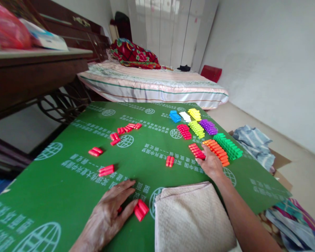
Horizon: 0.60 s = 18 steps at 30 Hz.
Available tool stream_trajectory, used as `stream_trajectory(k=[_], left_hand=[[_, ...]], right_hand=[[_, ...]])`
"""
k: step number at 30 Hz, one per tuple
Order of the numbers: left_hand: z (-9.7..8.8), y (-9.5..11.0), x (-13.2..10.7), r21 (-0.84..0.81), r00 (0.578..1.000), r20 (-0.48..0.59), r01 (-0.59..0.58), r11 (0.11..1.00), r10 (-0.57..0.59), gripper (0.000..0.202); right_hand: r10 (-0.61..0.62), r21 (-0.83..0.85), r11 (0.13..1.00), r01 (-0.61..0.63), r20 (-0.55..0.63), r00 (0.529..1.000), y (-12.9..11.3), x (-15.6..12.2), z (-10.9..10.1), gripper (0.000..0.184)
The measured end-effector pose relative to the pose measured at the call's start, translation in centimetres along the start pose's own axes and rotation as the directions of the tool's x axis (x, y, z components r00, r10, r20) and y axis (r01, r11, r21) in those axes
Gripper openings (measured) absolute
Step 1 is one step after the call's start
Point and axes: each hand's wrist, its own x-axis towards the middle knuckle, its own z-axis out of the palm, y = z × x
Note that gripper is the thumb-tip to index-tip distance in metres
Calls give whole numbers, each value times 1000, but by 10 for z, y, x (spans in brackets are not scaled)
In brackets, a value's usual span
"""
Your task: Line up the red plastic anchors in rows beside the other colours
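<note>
My left hand (109,211) rests on the green board (76,196) with its fingers apart. Its thumb tip meets a small cluster of red plastic tubes (141,210), and a bit of red shows in the gap between thumb and fingers. Farther right, my right hand (212,162) has thumb and forefinger closed around the near end of a short row of red tubes (195,150). Close by that hand lies a row of orange tubes (217,152). Other red tubes lie in small groups, including a pair (169,161) between the hands and a group (106,170) beyond my left hand.
Rows of green (228,146), purple (208,127), lime (196,129), yellow (194,114), white (185,116), blue (175,116) and red tubes (184,131) stand at the right. A folded beige cloth (191,217) lies at the front edge. Behind is a bed (157,82).
</note>
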Motion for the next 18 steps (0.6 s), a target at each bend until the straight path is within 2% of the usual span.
stream_trajectory(k=[8, 12, 15, 18], left_hand=[[-8, 9, 9, 18, 999, -26, -30, 999, 30, 35], [-8, 9, 8, 15, 1000, -12, -24, 1000, 25, 35], [-8, 9, 9, 21, 999, -21, -33, 999, 33, 35], [-7, 7, 9, 28, 999, -36, -40, 999, 41, 36]], right_hand=[[-1, 3, 1000, 1, -1, 1000, -5, -4, -4, 71], [-42, -105, 994, 37, -51, 998, -19, -14, -16, 63], [-143, -130, 981, 144, 14, 990, -42, -23, -23, 51], [-323, -14, 944, 330, 172, 931, -73, -30, -19, 48]])
